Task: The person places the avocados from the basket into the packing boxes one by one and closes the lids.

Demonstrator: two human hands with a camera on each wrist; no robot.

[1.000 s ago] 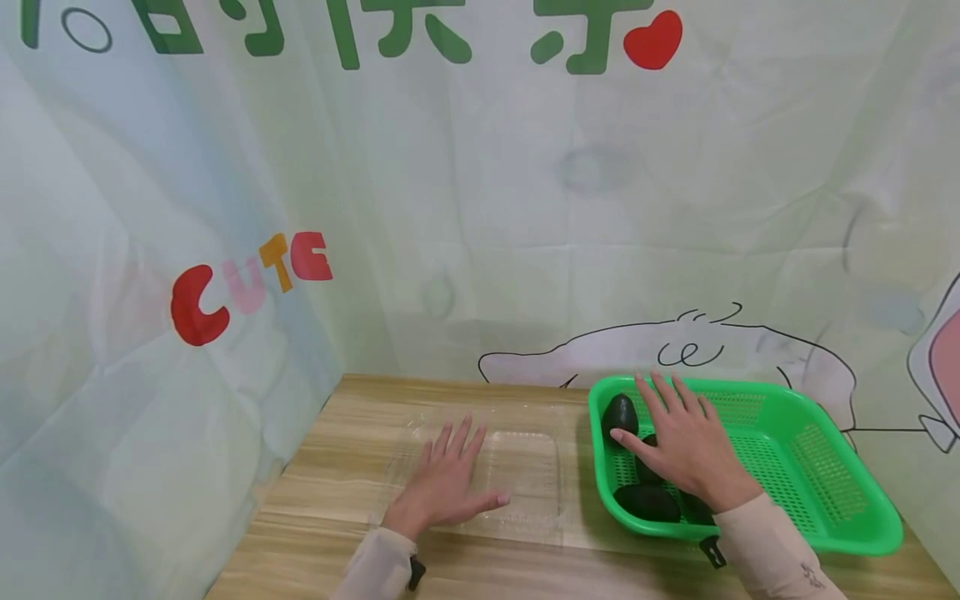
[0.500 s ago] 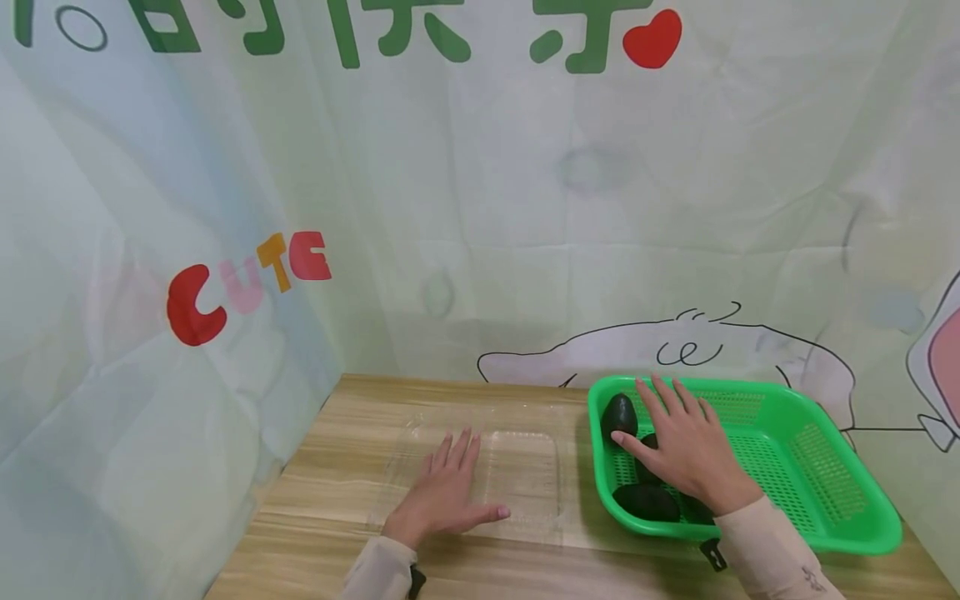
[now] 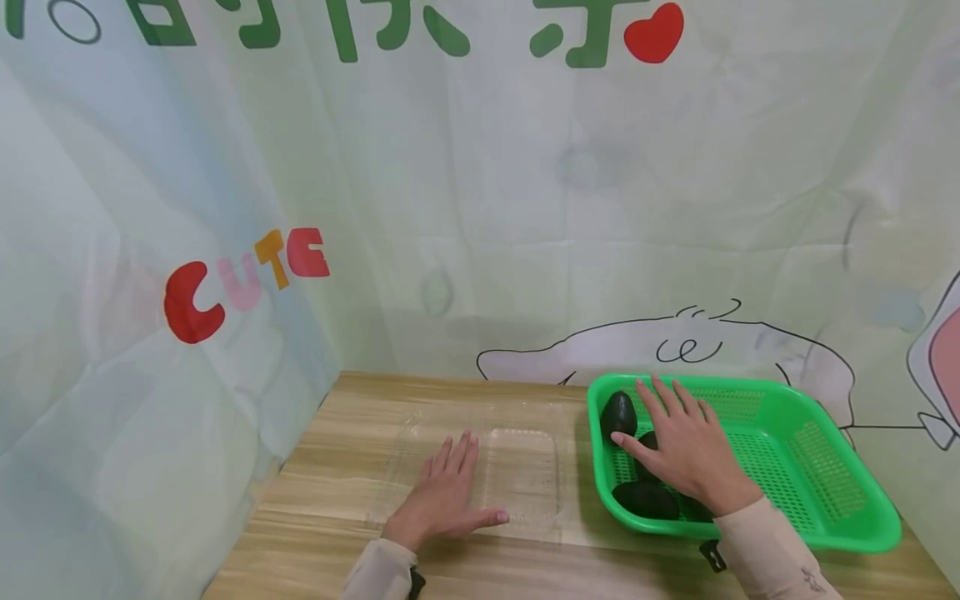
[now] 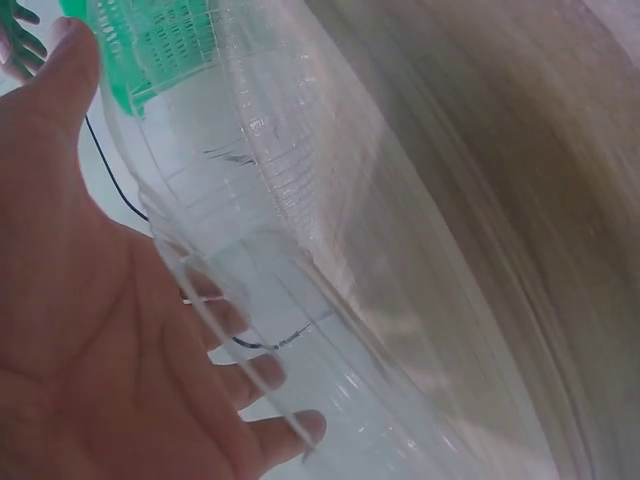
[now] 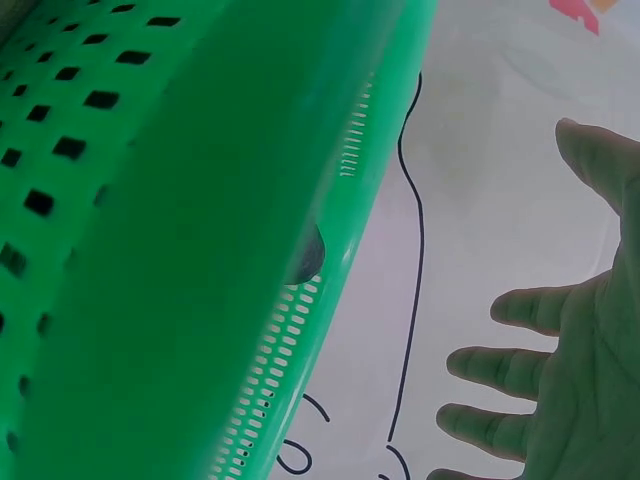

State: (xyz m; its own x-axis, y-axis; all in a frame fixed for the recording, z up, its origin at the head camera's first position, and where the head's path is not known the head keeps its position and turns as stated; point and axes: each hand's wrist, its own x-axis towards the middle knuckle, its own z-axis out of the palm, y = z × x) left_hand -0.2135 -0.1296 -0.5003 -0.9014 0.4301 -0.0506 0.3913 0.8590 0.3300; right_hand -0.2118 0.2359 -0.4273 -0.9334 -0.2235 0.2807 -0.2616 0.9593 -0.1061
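Note:
Fingers extended, my left hand (image 3: 442, 493) hovers over a clear plastic clamshell box (image 3: 522, 475), its thumb stretched out to the right. The left wrist view shows that palm holding nothing, with the box's transparent rim close by. Above a green plastic basket (image 3: 873, 533) my right hand (image 3: 686, 446) is spread with nothing in it. Dark avocados lie in the basket's left part: one avocado (image 3: 619, 415) at the back, another avocado (image 3: 647, 501) at the front, others partly hidden under the right hand. In the right wrist view, a gap separates the palm (image 5: 595, 370) from the basket wall.
Both containers stand on a wood-grain table (image 3: 307, 483), the box left of the basket. A printed cloth backdrop (image 3: 517, 208) rises behind the table and along its left side. Black straps sit at both wrists, below beige sleeves (image 3: 772, 542).
My left hand's fingers have drawn slightly down and closer together. The right hand stays almost where it was, and the head view has shifted very slightly.

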